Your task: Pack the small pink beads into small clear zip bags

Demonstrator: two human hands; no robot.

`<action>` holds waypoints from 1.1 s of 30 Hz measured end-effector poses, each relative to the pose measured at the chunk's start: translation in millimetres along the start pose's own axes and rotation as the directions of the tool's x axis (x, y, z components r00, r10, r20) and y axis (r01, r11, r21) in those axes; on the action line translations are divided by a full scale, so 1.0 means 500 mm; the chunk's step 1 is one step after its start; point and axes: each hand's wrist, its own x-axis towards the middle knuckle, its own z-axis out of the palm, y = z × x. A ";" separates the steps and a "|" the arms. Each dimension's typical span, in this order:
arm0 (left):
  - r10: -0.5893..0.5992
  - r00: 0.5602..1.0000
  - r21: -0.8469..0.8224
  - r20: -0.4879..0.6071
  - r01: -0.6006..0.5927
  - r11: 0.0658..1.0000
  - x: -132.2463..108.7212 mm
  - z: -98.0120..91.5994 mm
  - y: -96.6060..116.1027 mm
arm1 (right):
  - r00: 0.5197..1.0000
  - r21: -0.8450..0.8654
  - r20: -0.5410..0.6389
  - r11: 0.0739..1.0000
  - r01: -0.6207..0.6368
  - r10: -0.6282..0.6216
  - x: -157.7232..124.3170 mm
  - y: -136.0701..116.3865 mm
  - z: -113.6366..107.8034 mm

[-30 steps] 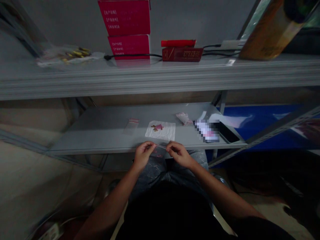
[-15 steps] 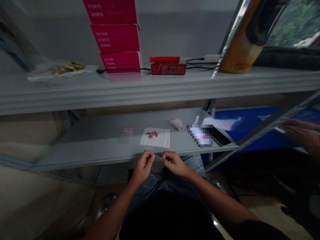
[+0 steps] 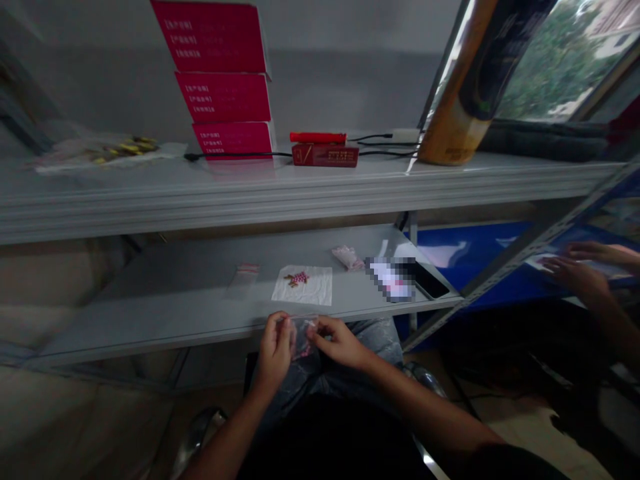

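My left hand [image 3: 277, 347] and my right hand [image 3: 336, 341] are close together over my lap, just below the front edge of the grey lower shelf [image 3: 200, 313]. Both pinch the top of a small clear plastic bag [image 3: 301, 337] with pink pieces inside. On the shelf right above them lies a white paper sheet [image 3: 303, 285] with a small pile of pink and gold beads [image 3: 296, 278]. An empty clear zip bag [image 3: 241, 279] lies to its left, a filled small bag [image 3: 347, 257] to its right.
A dark phone [image 3: 427, 280] lies at the shelf's right end. The upper shelf [image 3: 300, 190] carries stacked pink boxes [image 3: 220, 80], a red box [image 3: 325, 155], cables, a brown cylinder [image 3: 463, 100] and a bag of yellow pieces [image 3: 100, 152]. Another person's hands [image 3: 583, 267] work at the right.
My hands have come closer together and the little bag now hangs between them. The view has tilted up and right. Another person's hands have come further into view at the right.
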 end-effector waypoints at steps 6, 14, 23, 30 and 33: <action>-0.012 0.994 -0.090 0.111 0.022 0.996 0.008 -0.003 0.017 | 0.948 0.046 -0.311 0.997 -0.055 0.067 0.069 0.013 -0.111; -0.052 0.962 0.009 0.266 0.051 0.999 0.011 -0.009 0.001 | 0.853 -0.187 -0.500 0.943 -0.276 0.151 0.245 -0.040 -0.344; 0.184 0.954 0.284 0.235 -0.248 0.926 0.041 -0.045 0.036 | 0.872 -0.634 -0.479 0.727 -0.262 -0.104 0.154 -0.022 -0.318; 0.404 0.914 0.684 0.034 -0.316 0.657 0.162 -0.132 0.046 | 0.982 -0.567 -0.131 0.823 0.038 -0.136 0.044 -0.010 -0.151; 0.355 0.933 0.905 -0.057 -0.102 0.414 0.232 -0.161 0.034 | 0.991 -0.562 -0.064 0.825 0.060 -0.115 0.029 -0.004 -0.131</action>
